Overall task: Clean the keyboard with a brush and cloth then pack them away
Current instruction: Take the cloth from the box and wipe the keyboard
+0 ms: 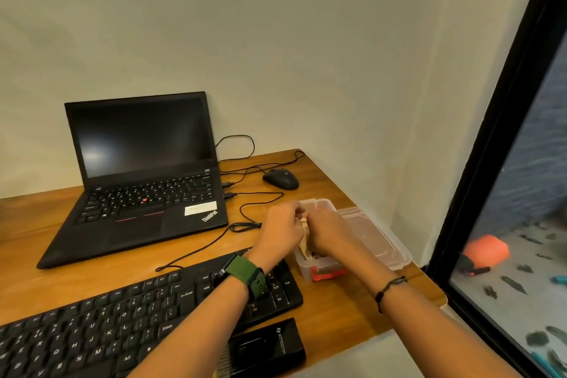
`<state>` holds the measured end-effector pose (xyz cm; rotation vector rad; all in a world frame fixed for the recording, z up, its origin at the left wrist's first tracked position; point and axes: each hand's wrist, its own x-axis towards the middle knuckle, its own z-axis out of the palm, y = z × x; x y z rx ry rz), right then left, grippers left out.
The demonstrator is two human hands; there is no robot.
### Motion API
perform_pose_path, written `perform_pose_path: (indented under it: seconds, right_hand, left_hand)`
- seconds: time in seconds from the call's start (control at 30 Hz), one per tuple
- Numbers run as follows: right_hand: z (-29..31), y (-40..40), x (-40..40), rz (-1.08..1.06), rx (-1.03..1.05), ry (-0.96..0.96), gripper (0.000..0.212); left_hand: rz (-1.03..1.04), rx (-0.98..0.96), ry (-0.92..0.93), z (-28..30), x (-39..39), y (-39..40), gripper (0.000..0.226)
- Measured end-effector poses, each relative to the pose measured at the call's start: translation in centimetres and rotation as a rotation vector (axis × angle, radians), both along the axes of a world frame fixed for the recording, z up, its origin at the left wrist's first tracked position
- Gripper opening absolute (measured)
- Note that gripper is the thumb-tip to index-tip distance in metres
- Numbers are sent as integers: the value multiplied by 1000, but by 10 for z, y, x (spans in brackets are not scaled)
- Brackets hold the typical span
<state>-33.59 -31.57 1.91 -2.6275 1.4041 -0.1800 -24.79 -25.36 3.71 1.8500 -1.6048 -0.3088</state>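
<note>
The wooden worktop (196,254) runs out close to the right of the fingers, where its rounded edge meets a dark-framed glass panel (503,162); open room lies mainly left and behind.

The keyboard (147,316) sits nearer the person than the fingers, its right end under the left wrist, with no brush or cloth on it, so cleaning looks finished and packing is in hand.

The clear plastic container (322,267) lies directly beneath both hands, its lid (377,236) just right of them.

The left hand (280,235) and right hand (329,231) meet over the container, fingers curled and pinching something pale, probably the cloth; I cannot tell for sure. A brush is not clearly visible.
</note>
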Motion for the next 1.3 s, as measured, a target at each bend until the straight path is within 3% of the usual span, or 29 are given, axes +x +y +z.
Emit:
perform_pose_path:
  seconds: [0.1,0.27,0.43,0.57,0.7,0.77,0.9,0.97,1.07,1.2,1.3]
  right_hand:
    - [7,0,-5,-57,14,-115,4]
    - [36,2,-21,-155,189,-380,8]
    - [58,9,-29,-118,567,-853,15]
    - [70,22,-28,-27,841,-1223,16]
    - [75,42,-21,41,1193,-1528,15]
    - [76,55,-12,64,1350,-1620,24]
    - [76,87,17,71,1436,-1649,40]
    - [74,100,32,64,1394,-1617,42]
    - [69,118,58,55,1325,-1496,34]
    - [60,142,88,119,1425,-1374,29]
    - [52,159,104,185,1439,-1237,30]
  left_hand:
    - [16,-28,48,4,2,4,34]
    - [84,-27,162,15,8,11,32]
    - [57,42,365,27,9,17,30]
    - [10,-81,547,44,8,30,25]
    - [-11,-170,532,51,14,48,39]
    - [13,-207,452,47,20,56,52]
    - [124,-340,316,40,29,83,68]
    - [158,-368,390,37,34,97,81]
    - [217,-285,777,37,53,124,90]
    - [159,-291,1497,38,89,164,39]
    - [245,-330,1610,33,116,192,24]
